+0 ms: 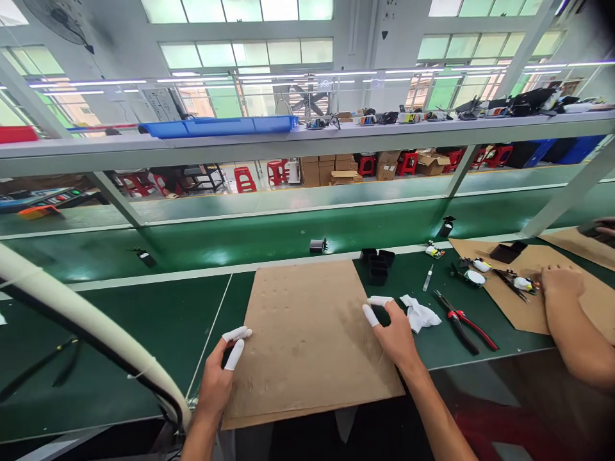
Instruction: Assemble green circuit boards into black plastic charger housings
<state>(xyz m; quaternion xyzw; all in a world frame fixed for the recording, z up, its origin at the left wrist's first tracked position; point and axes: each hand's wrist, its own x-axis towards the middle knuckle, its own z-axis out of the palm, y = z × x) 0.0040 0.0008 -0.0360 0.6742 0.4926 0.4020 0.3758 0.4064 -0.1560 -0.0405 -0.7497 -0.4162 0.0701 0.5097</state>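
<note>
A flat sheet of brown cardboard lies on the green bench in front of me, its near edge jutting past the bench edge. At its left edge is my left hand, thumb and index finger apart, both in white finger cots. My right hand is by the right edge, its thumb and forefinger also covered in white and spread. Neither hand visibly grips anything; whether the fingertips press on the board I cannot tell. Beside my right hand lies a crumpled white tissue. Black box-like parts stand beyond it.
Red-and-black pliers and a small tube lie to the right. A co-worker's hand rests on another cardboard sheet with small assemblies. A thick pale hose crosses the left side. Black parts sit on the green conveyor belt.
</note>
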